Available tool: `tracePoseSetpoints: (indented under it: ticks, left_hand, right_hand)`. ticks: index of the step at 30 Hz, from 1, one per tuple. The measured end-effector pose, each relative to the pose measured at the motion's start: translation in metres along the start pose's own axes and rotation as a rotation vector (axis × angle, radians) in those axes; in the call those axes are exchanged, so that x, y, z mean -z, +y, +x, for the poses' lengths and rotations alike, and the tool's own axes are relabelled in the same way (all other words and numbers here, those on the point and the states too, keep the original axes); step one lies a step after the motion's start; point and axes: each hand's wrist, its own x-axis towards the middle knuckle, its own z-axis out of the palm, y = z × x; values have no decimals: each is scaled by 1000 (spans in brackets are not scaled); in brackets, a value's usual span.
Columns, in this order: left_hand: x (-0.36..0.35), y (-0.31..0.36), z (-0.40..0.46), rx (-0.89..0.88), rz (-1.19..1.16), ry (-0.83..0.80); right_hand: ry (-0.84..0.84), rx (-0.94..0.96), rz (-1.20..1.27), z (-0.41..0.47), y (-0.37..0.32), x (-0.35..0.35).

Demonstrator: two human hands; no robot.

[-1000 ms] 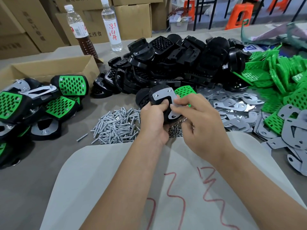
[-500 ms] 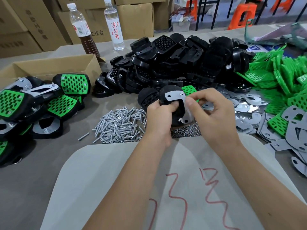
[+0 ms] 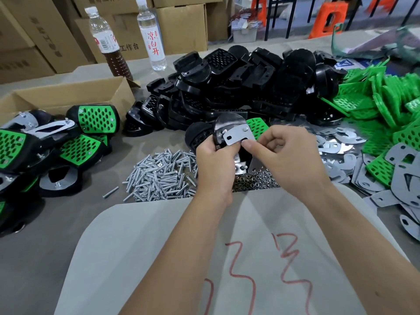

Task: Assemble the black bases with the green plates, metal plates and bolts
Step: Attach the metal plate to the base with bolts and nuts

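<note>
We hold a black base (image 3: 223, 130) up above the near middle of the table (image 3: 34, 258), our left hand (image 3: 216, 164) curled round it. Our right hand (image 3: 288, 155) pinches a metal plate (image 3: 236, 136) against it, just beyond the pile of bolts (image 3: 161, 178).

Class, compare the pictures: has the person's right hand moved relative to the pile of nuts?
Yes. The right hand shifted up and rightward in view, uncovering the pile of nuts it mostly hid before.
</note>
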Motion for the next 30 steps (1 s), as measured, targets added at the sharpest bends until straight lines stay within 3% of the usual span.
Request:
tracePoseSetpoints:
  ticks: [4, 8, 18, 24, 30]
  left_hand:
    - [1, 2, -1, -14, 27, -29]
    - [2, 4, -1, 2, 20, -67]
    - [4, 6, -1, 32, 18, -80]
    - [2, -1, 1, -37, 55, -35]
    - [2, -2, 0, -79, 73, 1]
  right_hand:
    - [-122, -67, 130, 1, 0, 5]
    - [-309, -191, 515, 6, 0, 17]
    - [-454, -311, 684, 14, 10, 19]
    - [-361, -331, 649, 8, 6, 10]
    - [-116, -219, 424, 1, 2, -7]
